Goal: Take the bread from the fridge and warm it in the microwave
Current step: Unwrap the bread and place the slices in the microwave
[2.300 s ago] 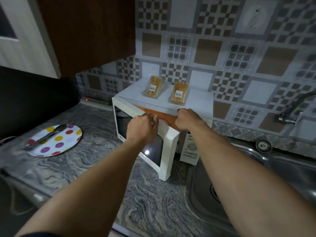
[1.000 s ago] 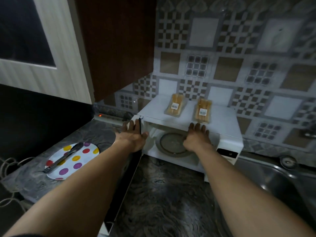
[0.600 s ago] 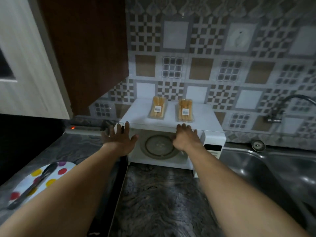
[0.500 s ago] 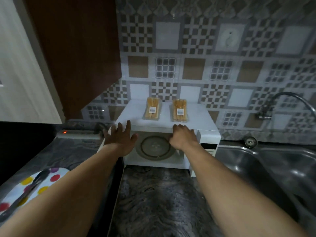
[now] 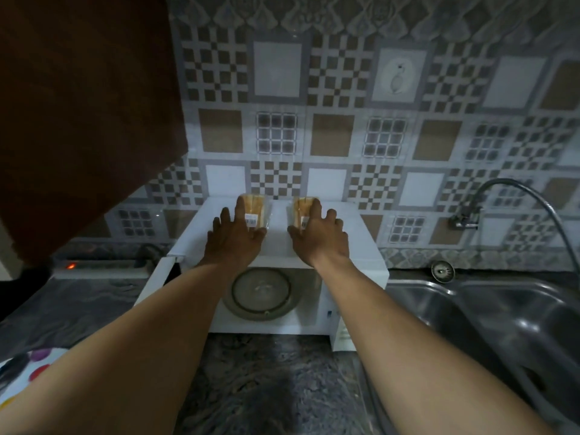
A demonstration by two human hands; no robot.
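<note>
Evidently both hands are unclenched and hold nothing as yet. The left grip point(image 5: 235, 240) reaches out with fingers spread and fairly straight. Its forefinger lies over the left bread pack point(image 5: 255, 207) and its thumb is beside the pack's near corner. The right grip point(image 5: 318, 238) hovers over the right bread pack point(image 5: 299, 208) with fingers loosely bent. Whether either palm presses on the wrapping I cannot tell.

Both packs lie side by side, a little apart, toward the far edge of the top of the microwave point(image 5: 354, 246). They are wrapped in clear film with a label on each.

Below the wrists the oven cavity is bare, with only the glass turntable point(image 5: 262, 293) in it. The door point(image 5: 153, 287) is swung wide to the left.

I judge the fetching from the fridge done, since the bread is out and the fridge is nowhere in view. The oven is also opened and ready. What remains is to lift the packs, set the bread on the turntable, close the door and start the heating. Whether the film must come off first I cannot say.

The oven stands on a dark marbled surface point(image 5: 266, 387), with a steel sink point(image 5: 470, 309) to the right. A spotted plate point(image 5: 47, 354) lies at the near left.
</note>
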